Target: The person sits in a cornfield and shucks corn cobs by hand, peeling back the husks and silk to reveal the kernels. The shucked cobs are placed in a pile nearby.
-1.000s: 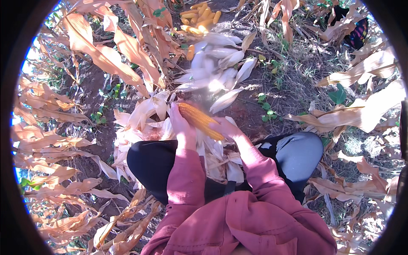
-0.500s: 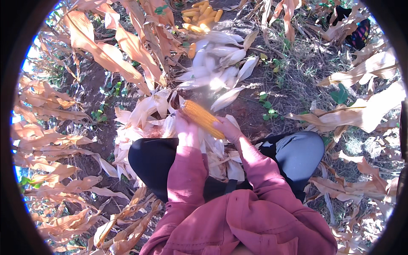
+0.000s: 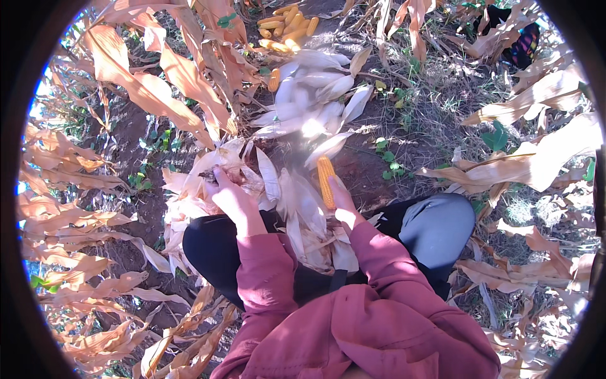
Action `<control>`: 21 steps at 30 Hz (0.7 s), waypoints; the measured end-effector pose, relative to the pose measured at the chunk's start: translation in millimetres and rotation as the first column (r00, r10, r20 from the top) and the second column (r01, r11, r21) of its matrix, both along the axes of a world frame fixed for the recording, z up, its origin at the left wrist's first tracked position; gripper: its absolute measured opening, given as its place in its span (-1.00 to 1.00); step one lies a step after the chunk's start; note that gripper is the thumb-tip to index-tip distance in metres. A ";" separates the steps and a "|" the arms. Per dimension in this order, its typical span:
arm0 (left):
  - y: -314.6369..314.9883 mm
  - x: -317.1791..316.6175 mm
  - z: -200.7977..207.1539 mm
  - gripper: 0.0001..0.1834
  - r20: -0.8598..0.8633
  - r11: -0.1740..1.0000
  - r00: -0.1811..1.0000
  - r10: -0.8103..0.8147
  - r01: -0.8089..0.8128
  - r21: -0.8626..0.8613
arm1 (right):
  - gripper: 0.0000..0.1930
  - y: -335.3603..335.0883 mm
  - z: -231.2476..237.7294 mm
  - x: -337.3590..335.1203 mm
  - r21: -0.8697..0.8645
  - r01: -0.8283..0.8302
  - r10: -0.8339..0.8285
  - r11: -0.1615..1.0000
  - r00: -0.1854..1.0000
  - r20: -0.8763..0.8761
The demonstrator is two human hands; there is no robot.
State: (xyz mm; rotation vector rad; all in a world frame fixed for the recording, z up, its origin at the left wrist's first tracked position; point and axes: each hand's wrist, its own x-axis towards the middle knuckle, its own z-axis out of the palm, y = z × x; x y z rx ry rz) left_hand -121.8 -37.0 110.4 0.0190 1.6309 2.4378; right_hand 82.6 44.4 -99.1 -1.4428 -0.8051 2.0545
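the hands are apart. the right hand (image 3: 343,198) is clamped on a yellow cob (image 3: 326,181) that points away from the lap. the left hand (image 3: 232,198) is over the husks (image 3: 184,203), fingertips at a dark scrap (image 3: 206,175); whether they grip it i cannot tell. farther out lie pale ears (image 3: 328,86), then a cob pile (image 3: 291,24). dry leaves (image 3: 148,88) hang to the left.
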 end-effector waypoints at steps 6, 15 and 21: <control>-70.9 -41.6 46.2 -0.39 -0.716 0.478 0.616 -0.329 -0.545 -0.689 | -0.44 -4.3 -40.4 21.2 -0.140 0.056 -0.004 0.989 0.939 0.345; -74.1 -23.5 59.1 -0.72 -0.658 0.691 0.630 -0.413 -0.254 -0.677 | -0.48 -10.2 -40.2 8.1 -0.207 -0.127 0.223 0.970 0.805 0.550; -52.9 5.4 55.9 -0.84 -0.477 0.603 0.502 -0.722 0.117 -0.789 | -0.62 43.8 12.6 2.6 -0.178 -0.153 0.187 0.972 0.963 0.192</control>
